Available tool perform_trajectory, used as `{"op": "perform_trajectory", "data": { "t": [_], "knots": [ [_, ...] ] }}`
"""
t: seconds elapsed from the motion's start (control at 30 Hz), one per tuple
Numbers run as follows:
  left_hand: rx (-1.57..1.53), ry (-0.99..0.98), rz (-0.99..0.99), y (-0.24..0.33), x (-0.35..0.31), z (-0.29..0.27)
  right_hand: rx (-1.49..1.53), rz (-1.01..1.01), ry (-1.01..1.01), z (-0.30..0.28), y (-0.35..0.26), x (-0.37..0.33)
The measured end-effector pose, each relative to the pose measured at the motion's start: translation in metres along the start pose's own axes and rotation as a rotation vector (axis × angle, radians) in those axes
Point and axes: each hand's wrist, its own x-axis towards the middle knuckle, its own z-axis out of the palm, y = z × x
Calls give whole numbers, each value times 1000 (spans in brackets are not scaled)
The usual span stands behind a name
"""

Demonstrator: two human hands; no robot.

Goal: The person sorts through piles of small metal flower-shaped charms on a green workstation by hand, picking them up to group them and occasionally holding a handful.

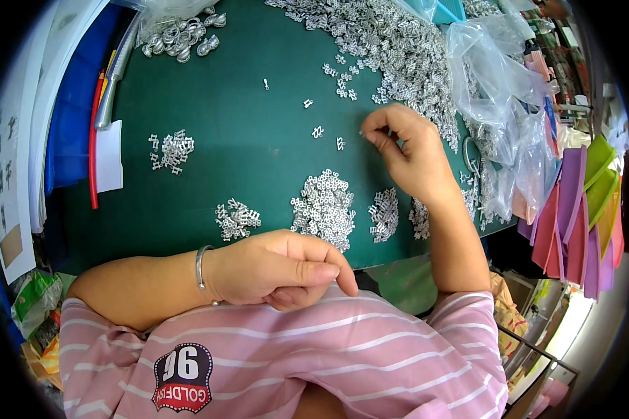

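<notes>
My right hand (pixel 412 150) hovers over the green mat with thumb and forefinger pinched together. A tiny pale glint shows at its fingertips, too small to make out. Left of it lie single silver metal pieces (pixel 340 144), spaced in a slanting row. My left hand (pixel 290 269) rests loosely curled at the mat's near edge, with nothing visible in it. Just beyond that hand sits a heap of small silver pieces (pixel 323 209). Smaller heaps flank it: one (pixel 237 219) on the left, another (pixel 384 215) on the right.
A large mound of silver pieces (pixel 405 59) covers the far right of the green mat (pixel 210 140), beside clear plastic bags (pixel 486 77). Farther left are a small heap (pixel 172 151), rounded metal parts (pixel 182 36), a knife (pixel 115 77) and a red stick (pixel 94 153). Coloured bins (pixel 573 216) stand at right.
</notes>
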Motion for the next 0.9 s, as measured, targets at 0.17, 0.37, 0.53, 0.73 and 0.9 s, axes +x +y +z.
{"op": "perform_trajectory", "data": {
  "t": [0.17,0.37,0.53,0.73,0.9],
  "knots": [
    [-162,72,296,-4,3,-7,-147,-137,9,6,-7,3],
    [-380,205,629,16,3,-8,-138,-260,46,33,-19,15],
    [-454,170,687,19,4,-6,-191,-223,50,32,-17,16],
    [-487,191,716,17,4,-9,-73,-181,238,20,-28,-2],
    [-449,169,713,19,3,-9,370,-12,362,30,-43,-42]
  ]
}}
